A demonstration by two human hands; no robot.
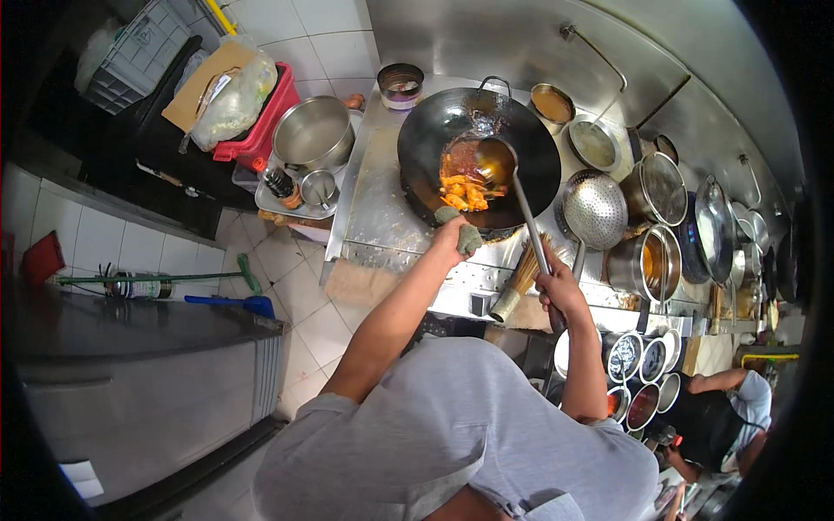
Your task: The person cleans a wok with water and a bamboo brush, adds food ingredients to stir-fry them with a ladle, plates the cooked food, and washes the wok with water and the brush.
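Note:
My left hand (454, 242) is closed on a folded grey-green cloth (468, 238) at the near rim of a large black wok (417, 146). My right hand (561, 286) grips the long handle of a metal ladle (498, 159), whose bowl is down inside the wok. Orange-coated pieces of food (464, 194) lie in the wok beside the ladle bowl, with reddish sauce behind them. Just left of my right hand, a bamboo wok brush (518, 280) lies on the steel range. The cloth hides the wok's near edge or any handle there.
A perforated strainer (594, 207), a steel pot of orange liquid (616, 267) and a bowl of brown sauce (552, 104) stand right of the wok. An open can (400, 84) stands behind left. A steel pot (313, 133) and a bottle (280, 182) share a tray. Another person (723, 410) works at lower right.

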